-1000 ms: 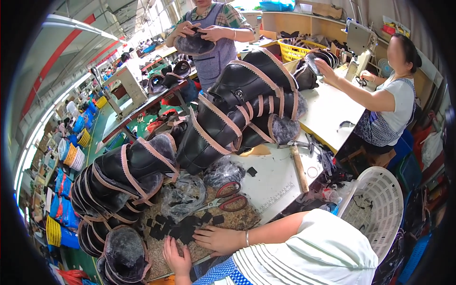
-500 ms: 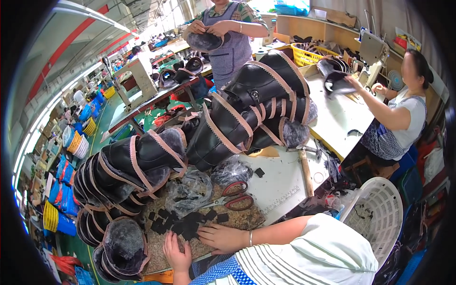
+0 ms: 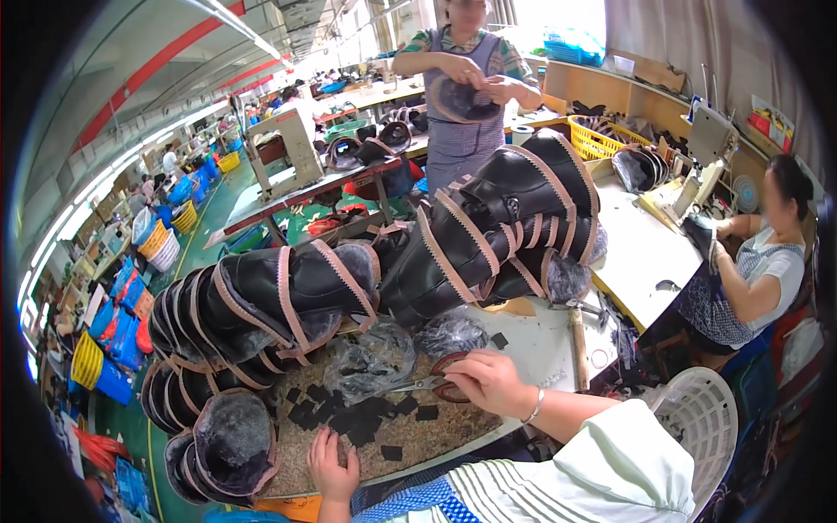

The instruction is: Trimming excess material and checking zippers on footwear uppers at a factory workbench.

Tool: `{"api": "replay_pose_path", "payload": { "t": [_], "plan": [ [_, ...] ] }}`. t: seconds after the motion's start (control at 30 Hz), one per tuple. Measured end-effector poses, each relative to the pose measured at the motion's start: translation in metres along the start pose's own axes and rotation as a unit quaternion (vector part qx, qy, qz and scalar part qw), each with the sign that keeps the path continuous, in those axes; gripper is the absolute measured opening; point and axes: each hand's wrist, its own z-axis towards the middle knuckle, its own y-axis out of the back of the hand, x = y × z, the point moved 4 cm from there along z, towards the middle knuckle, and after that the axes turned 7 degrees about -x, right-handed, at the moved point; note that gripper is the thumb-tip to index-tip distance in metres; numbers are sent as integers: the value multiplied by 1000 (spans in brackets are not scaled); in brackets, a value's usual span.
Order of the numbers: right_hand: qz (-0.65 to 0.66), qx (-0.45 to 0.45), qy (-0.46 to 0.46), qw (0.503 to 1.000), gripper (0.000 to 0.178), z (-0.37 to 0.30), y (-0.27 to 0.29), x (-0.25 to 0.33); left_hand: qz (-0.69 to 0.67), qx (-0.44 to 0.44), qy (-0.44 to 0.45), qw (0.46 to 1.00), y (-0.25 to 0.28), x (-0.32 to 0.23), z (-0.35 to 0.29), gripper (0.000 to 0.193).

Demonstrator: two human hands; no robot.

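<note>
My left hand (image 3: 333, 462) lies with its fingers spread on a speckled brown work board (image 3: 462, 429), next to a loose cluster of small black square pieces (image 3: 359, 422). One black square (image 3: 391, 452) sits apart, to the right of that hand. My right hand (image 3: 493, 383) is closed over the red-handled end of a pair of scissors (image 3: 429, 383), whose blades point left. A crumpled clear plastic bag (image 3: 370, 359) rests beyond the blades. Behind it lie stacked black boot uppers (image 3: 324, 283) with grey fuzzy lining and pinkish zigzag-cut edging.
A wooden-handled hammer (image 3: 579, 347) lies on the white table at right, above a white plastic basket (image 3: 697, 405). Across the table one person stands handling a fuzzy piece (image 3: 462, 100); another sits at a sewing machine (image 3: 697, 170). A lined upper (image 3: 231, 443) stands at the near left.
My right hand has moved from the black pieces up and right onto the scissors' handles. My left hand stays by the pieces. The seated person has drawn a dark piece closer. The view has shifted.
</note>
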Motion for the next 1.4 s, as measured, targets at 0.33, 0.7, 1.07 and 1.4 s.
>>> {"api": "replay_pose_path", "payload": {
  "t": [0.33, 0.7, 1.07, 1.4],
  "plan": [
    [95, 269, 106, 953, 46, -78, -112, 42, 72, 58, 45, 995, -4, 0, 7, 67],
    [20, 352, 104, 930, 54, -92, -136, 38, 62, 88, 40, 993, -8, 9, 3, 59],
    [24, 346, 92, 933, 54, -94, -131, 35, 107, 43, 44, 992, -17, 21, 30, 45],
    [29, 334, 92, 938, 53, -95, -127, 37, 27, -97, 37, 994, -25, 65, 52, 19]
  ]
}}
